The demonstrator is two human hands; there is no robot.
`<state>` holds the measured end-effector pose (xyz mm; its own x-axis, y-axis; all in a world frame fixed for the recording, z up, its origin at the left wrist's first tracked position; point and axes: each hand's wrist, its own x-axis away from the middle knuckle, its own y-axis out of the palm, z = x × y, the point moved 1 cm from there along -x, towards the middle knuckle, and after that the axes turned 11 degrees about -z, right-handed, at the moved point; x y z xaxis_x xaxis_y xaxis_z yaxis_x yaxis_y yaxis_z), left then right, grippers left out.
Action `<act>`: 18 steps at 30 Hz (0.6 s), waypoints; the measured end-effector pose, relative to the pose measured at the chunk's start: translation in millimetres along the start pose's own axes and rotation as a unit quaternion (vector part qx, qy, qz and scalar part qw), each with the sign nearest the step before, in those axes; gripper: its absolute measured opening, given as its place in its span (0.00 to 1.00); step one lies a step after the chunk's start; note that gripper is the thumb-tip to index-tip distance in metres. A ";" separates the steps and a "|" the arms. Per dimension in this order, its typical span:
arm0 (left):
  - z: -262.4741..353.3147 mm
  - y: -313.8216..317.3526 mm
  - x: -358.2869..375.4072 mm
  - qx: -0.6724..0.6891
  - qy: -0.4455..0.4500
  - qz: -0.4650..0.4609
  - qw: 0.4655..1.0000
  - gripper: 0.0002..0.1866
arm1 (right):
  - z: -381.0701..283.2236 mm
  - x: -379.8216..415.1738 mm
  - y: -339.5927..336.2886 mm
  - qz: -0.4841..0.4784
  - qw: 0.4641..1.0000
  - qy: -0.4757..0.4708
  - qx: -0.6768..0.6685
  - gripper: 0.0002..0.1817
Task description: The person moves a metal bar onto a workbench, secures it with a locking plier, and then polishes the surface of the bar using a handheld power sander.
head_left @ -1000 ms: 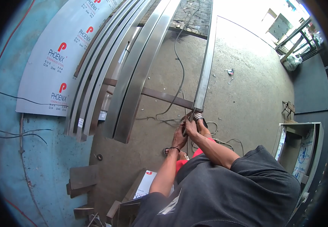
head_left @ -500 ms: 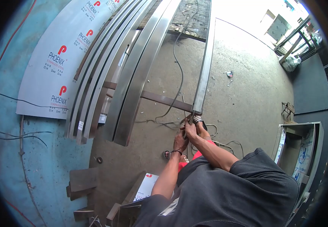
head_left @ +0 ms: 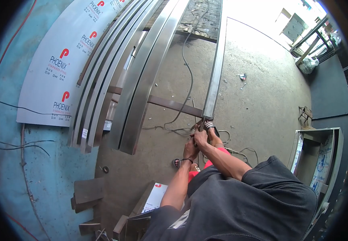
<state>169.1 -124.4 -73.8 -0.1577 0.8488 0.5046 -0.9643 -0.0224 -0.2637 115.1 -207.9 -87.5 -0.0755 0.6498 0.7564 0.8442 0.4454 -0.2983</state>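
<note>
My left hand [head_left: 190,150], with a dark band at the wrist, is closed close below my right hand [head_left: 200,137]. The fingers of my right hand are also closed, just under the near end of a long steel channel [head_left: 213,88]. A small dark metal piece [head_left: 202,123] shows between my right fingers and the channel's end; its kind is hard to make out. What my left hand grips is hidden by the fingers. A brown crossbar [head_left: 174,105] runs under the channel's near end.
Several long steel tubes [head_left: 142,96] lie to the left, beside a printed steel sheet [head_left: 45,84] against the blue wall [head_left: 1,168]. A black cable [head_left: 192,76] trails across the floor [head_left: 258,108]. A steel cabinet frame [head_left: 338,160] stands at right, metal offcuts [head_left: 89,190] at lower left.
The view has shifted very slightly, so the tubes and channel sit a little further left. Both hands stay closed at the channel's end, with barely any movement.
</note>
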 end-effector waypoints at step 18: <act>-17.1 10.2 -1.2 0.040 -0.003 0.015 0.999 0.28 | -9.2 12.7 1.9 0.065 0.994 0.022 0.083 0.32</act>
<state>163.2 -116.7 -91.1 -0.1880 0.8438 0.5026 -0.9730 -0.0902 -0.2125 120.6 -204.5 -73.1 0.0555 0.6828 0.7285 0.7459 0.4566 -0.4849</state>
